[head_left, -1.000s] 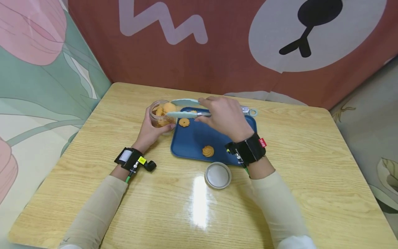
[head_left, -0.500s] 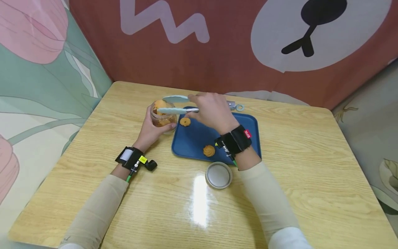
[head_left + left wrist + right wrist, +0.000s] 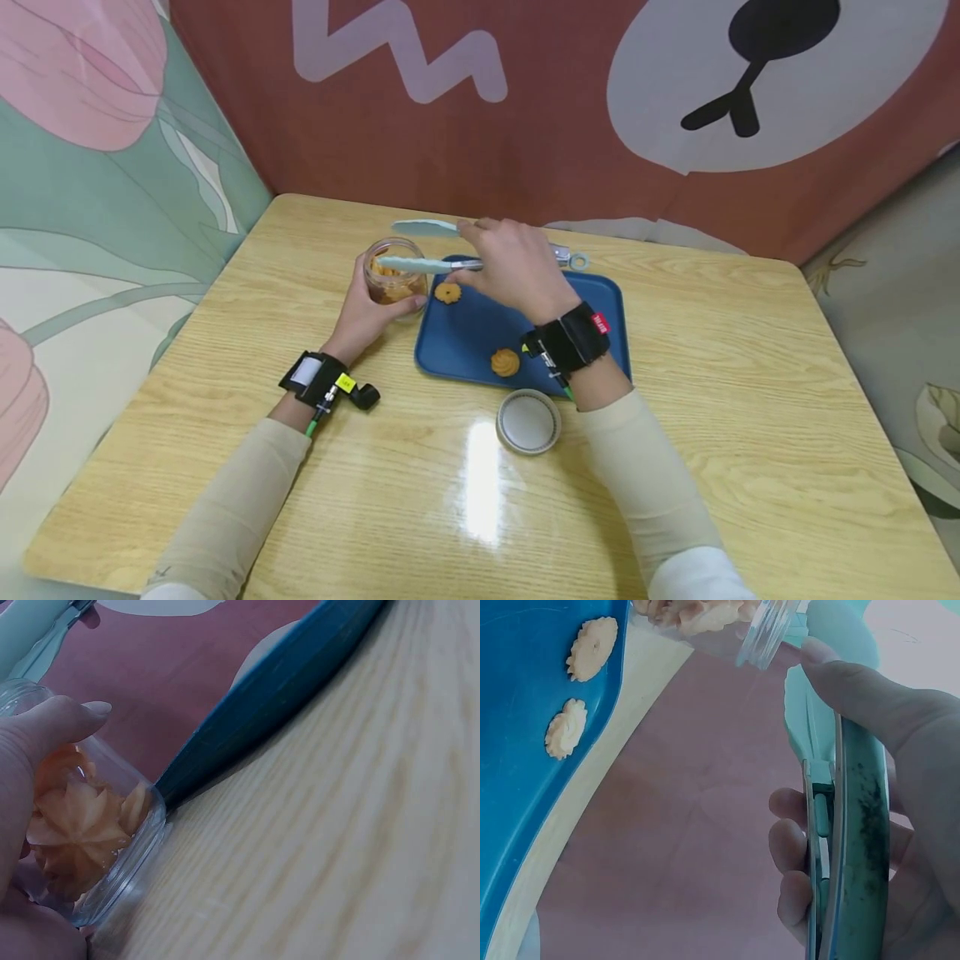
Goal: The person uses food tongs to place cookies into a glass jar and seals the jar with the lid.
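Glass jar (image 3: 394,272): clear, lidless, standing upright on the worktop (image 3: 675,467) just beside the left edge of the blue tray (image 3: 600,308). It is being gripped around its side by the left hand (image 3: 360,317). It is holding several golden, ridged cookies, seen pressed against the glass in the left wrist view.

Tongs (image 3: 420,250): pale teal with a metal hinge end, being held roughly level by the right hand (image 3: 513,271). The two arms are being kept spread apart; the nearer tip is lying over the jar mouth, the farther tip beyond the jar. Nothing is being held between the tips.
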`<state>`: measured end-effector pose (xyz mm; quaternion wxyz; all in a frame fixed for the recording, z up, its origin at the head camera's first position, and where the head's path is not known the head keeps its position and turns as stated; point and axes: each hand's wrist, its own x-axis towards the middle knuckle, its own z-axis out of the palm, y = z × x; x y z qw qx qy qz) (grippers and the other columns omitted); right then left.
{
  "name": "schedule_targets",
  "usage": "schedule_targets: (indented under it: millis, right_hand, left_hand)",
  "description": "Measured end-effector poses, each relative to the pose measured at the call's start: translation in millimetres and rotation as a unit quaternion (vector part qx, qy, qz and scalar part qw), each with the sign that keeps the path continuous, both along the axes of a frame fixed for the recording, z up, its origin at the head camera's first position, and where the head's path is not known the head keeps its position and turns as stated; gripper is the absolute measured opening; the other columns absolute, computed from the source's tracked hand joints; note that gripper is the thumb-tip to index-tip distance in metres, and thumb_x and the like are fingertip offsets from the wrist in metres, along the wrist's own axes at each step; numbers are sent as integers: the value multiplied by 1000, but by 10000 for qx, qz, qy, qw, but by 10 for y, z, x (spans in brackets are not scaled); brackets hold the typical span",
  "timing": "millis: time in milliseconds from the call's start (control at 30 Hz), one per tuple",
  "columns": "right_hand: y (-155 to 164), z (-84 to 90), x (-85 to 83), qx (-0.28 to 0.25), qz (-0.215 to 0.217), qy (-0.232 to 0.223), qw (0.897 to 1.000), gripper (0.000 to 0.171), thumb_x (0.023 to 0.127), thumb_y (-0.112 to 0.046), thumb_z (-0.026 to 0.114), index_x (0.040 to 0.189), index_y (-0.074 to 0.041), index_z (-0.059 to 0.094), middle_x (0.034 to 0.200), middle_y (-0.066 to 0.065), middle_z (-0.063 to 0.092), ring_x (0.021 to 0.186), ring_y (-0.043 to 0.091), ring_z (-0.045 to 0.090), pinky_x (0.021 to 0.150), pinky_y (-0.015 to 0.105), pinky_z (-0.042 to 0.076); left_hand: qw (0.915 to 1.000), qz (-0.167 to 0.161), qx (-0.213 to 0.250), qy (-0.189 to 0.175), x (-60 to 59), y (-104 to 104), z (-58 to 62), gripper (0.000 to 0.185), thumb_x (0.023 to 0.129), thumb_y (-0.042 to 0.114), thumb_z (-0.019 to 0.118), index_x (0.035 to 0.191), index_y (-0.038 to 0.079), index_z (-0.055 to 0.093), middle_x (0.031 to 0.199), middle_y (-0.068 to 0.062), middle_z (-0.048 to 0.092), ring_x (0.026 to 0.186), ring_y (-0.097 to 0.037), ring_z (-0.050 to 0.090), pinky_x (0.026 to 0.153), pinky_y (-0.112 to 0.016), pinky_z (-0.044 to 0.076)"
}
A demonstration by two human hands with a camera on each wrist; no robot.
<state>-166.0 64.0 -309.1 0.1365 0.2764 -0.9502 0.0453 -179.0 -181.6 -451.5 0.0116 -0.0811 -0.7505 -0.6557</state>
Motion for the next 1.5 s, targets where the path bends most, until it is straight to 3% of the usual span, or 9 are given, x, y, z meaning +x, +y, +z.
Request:
schedule_targets:
  millis: [233, 567, 933, 1100, 1300, 1500]
  right_hand:
    - [147, 11, 42, -284, -71, -116, 9995, 72, 87, -53, 83, 145, -14, 64, 132, 8, 74, 91, 23, 72, 71, 36, 58]
    - [486, -3, 235, -212, -245, -306, 9990, 73, 86, -52, 84, 145, -15, 64, 125, 10, 76, 93, 24, 73, 69, 38, 58]
    - [813, -87, 539, 105, -456, -676, 9966, 74, 84, -52, 86, 144, -13, 66, 126, 12, 77, 95, 28, 76, 66, 41, 59]
    - [935, -162, 680, 338, -446, -917, 9942, 73, 84, -50, 86, 143, -13, 66, 128, 13, 76, 102, 31, 75, 63, 41, 59]
    - [1017, -236, 796, 495, -438, -1310, 9892, 72, 83, -51, 87, 143, -15, 67, 133, 13, 74, 112, 33, 74, 68, 43, 62]
    - [1061, -283, 876, 602, -545, -1477, 9857, 70, 82, -50, 88, 140, -15, 69, 133, 13, 74, 106, 32, 75, 64, 41, 60]
  left_hand:
    - [10000, 15, -9, -83, -6, 8, -5, 96, 85, 24, 89, 159, 35, 28, 155, -9, 44, 144, -22, 46, 121, -47, 36]
    - [9999, 18, -31, -155, 9, -7, -10, 98, 84, 26, 90, 159, 38, 28, 153, -10, 47, 139, -21, 50, 114, -41, 41]
    - [9999, 40, -68, -152, 29, 1, 15, 100, 84, 24, 90, 161, 34, 26, 157, -10, 46, 142, -22, 48, 116, -43, 40]
    - [9999, -4, -106, -85, 0, -5, -2, 99, 85, 23, 89, 161, 34, 26, 157, -9, 44, 142, -22, 48, 115, -43, 41]
    - [9999, -23, -138, -79, -7, -17, -19, 97, 86, 24, 88, 160, 37, 26, 156, -10, 45, 138, -22, 50, 110, -40, 43]
    - [9999, -18, -104, -69, 3, -13, -3, 97, 86, 23, 88, 160, 36, 26, 158, -10, 43, 142, -23, 48, 116, -45, 41]
